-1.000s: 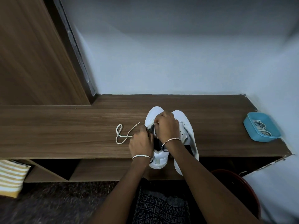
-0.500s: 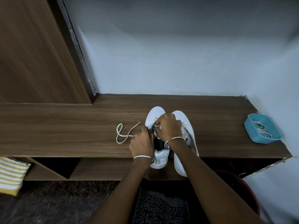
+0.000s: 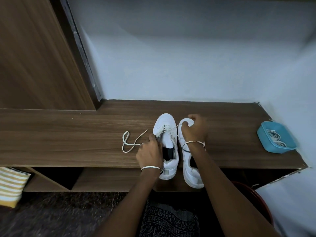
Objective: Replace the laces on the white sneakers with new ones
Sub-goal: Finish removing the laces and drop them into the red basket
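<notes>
My right hand (image 3: 195,129) is curled shut, pinching one end of the lace (image 3: 171,128) over the toe of the right sneaker (image 3: 186,159). From my fingers the lace runs taut, down and leftward, to the front eyelets of the left sneaker (image 3: 165,121). My left hand (image 3: 150,151) sits against that sneaker's left side, fingers bent, thumb and forefinger pinching the lace by the eyelet row. Past my left hand the rest of the lace lies loose on the bench (image 3: 68,134), in a loop with its tip pointing back toward the sneaker.

Both sneakers stand side by side near the front edge of the bench, toes to the wall, heels hanging over the edge. The left one's tongue is bare for most of its length. Well apart at the right end of the bench is a blue tray (image 3: 280,150) with white laces (image 3: 274,136) coiled inside. A striped cushion (image 3: 12,185) shows low on my left.
</notes>
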Tool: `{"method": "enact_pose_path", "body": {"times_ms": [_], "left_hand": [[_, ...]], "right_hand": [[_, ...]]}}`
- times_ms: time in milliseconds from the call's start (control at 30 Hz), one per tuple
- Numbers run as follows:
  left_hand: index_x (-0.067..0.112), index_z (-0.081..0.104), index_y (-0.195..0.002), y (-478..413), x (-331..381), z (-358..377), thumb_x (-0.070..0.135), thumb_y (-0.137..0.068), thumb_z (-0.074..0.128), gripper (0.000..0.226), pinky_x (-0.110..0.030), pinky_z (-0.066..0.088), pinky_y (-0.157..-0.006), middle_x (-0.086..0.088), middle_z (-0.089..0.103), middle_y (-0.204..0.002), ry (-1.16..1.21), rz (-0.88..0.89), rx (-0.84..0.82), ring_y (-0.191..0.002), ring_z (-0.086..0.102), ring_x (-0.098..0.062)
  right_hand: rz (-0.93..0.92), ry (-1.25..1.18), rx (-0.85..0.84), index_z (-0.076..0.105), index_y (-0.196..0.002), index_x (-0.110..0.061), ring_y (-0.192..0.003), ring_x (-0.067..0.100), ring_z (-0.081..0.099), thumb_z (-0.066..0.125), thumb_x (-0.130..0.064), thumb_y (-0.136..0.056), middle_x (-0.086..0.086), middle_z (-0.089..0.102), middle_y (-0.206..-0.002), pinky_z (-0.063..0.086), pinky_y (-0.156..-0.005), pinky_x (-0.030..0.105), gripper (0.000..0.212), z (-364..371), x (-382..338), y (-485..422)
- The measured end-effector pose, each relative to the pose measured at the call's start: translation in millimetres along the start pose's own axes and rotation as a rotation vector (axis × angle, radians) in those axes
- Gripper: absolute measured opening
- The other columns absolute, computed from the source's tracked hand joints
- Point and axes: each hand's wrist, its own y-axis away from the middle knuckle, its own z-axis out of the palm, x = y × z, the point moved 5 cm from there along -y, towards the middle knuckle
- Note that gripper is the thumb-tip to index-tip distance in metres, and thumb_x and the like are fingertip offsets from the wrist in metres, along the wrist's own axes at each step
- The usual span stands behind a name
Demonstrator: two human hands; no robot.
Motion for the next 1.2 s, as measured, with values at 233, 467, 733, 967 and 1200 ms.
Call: {"method": "enact_pose_path", "body": {"times_ms": [233, 467, 733, 967, 1200], "left_hand": [[0.017, 0.051, -0.105, 0.3, 0.3, -0.3, 0.013, -0.097, 0.048, 0.010, -0.033, 0.036, -0.051, -0.008, 0.068, -0.084, -0.048, 0.002, 0.041, -0.080, 0.070, -0.031], [0.020, 0.056, -0.072, -1.6, -0.1, 3.4, 0.016, -0.059, 0.088, 0.035, -0.021, 0.027, -0.033, 0.000, 0.054, -0.046, -0.078, -0.005, 0.072, -0.038, 0.058, -0.022], [0.019, 0.057, -0.074, -1.2, -2.4, 9.6, 0.020, -0.058, 0.090, 0.037, -0.020, 0.024, -0.036, 0.000, 0.053, -0.047, -0.067, 0.008, 0.113, -0.039, 0.057, -0.022], [0.018, 0.057, -0.070, -0.5, -1.8, 4.2, 0.009, -0.053, 0.089, 0.037, -0.018, 0.029, -0.032, 0.000, 0.052, -0.043, -0.102, 0.010, 0.185, -0.035, 0.055, -0.022], [0.018, 0.055, -0.073, 0.3, -1.7, 6.9, 0.012, -0.056, 0.088, 0.038, -0.020, 0.031, -0.032, 0.000, 0.054, -0.047, -0.102, 0.011, 0.187, -0.037, 0.057, -0.022]], "right_hand": [[-0.441, 0.623, -0.352, 0.075, -0.093, -0.025, -0.122, 0.024, 0.041, 0.061, -0.023, -0.087, -0.005, 0.058, -0.122, 0.030, -0.093, 0.043, 0.015, 53.9, -16.0, 39.0], [-0.175, 0.318, -0.109, 0.072, -0.071, -0.023, -0.099, 0.025, 0.060, 0.064, -0.021, -0.076, -0.004, 0.069, -0.088, 0.047, -0.082, 0.038, 0.010, 26.8, -10.8, 17.7], [-0.039, 0.170, 0.002, 0.068, -0.091, -0.016, -0.106, 0.031, 0.057, 0.062, -0.009, -0.074, 0.005, 0.066, -0.103, 0.046, -0.091, 0.046, 0.019, 0.3, -1.9, 2.2], [-0.403, 0.611, -0.389, 0.074, -0.092, -0.029, -0.124, 0.021, 0.040, 0.066, -0.026, -0.084, -0.009, 0.057, -0.125, 0.026, -0.091, 0.040, 0.012, 52.0, -17.6, 33.7], [-0.063, 0.171, -0.124, 0.073, -0.070, -0.024, -0.096, 0.024, 0.062, 0.065, -0.023, -0.077, -0.006, 0.070, -0.089, 0.048, -0.085, 0.038, 0.011, 24.3, -0.2, 14.6]]}}
